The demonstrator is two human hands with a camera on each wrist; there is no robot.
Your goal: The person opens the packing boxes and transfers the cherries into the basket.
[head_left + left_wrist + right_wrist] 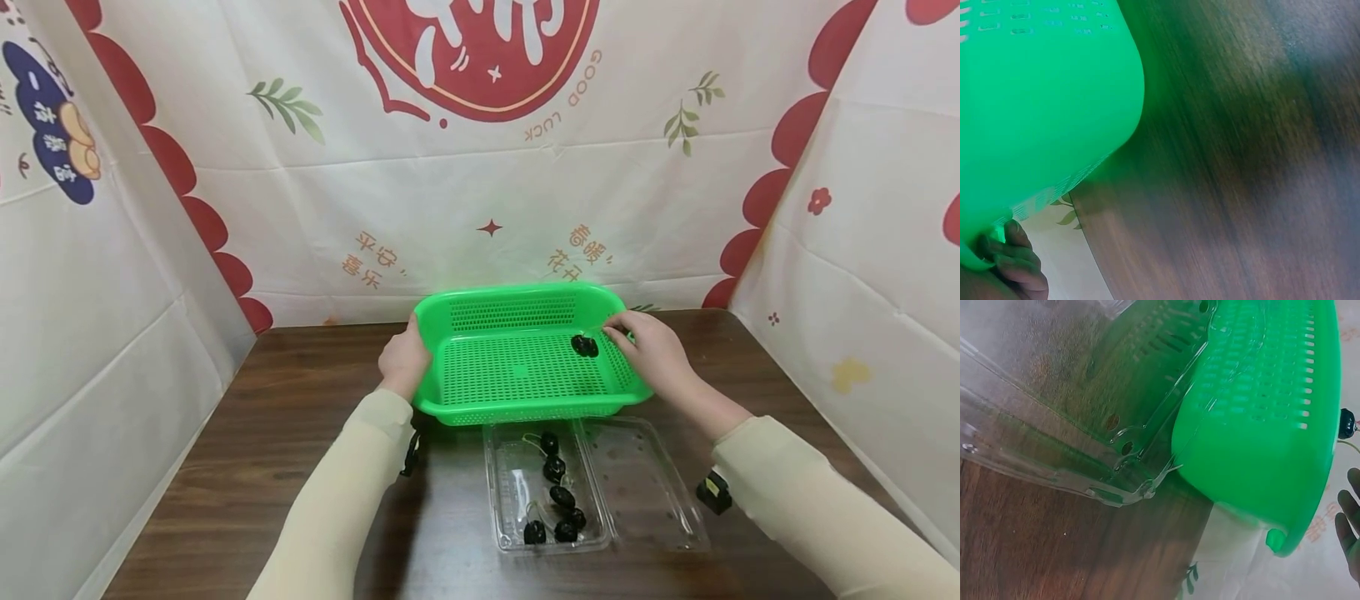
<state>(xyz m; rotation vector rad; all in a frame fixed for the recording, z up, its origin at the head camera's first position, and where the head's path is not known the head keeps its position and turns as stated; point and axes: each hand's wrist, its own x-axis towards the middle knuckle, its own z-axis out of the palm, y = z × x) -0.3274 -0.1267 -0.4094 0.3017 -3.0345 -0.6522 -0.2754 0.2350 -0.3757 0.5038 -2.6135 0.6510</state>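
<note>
A green plastic basket (525,410) with a slotted floor stands at the back of the table. My left hand (405,358) grips its left rim, the curled fingers (1019,265) showing beneath the edge in the left wrist view. Over the basket's right end, my right hand (651,348) pinches the thin stem of a dark cherry (1347,424), which shows past the rim in the right wrist view. From above, two dark glossy cherries (584,346) appear close together beside the fingertips; whether the pinched one touches the basket floor I cannot tell.
In front of the basket lies a clear plastic box (513,492) holding several dark cherries (562,497), some with stems. Its hinged transparent lid (645,492) is folded out to the right. Printed cloth (450,192) hangs behind and along both sides of the wooden table (285,467).
</note>
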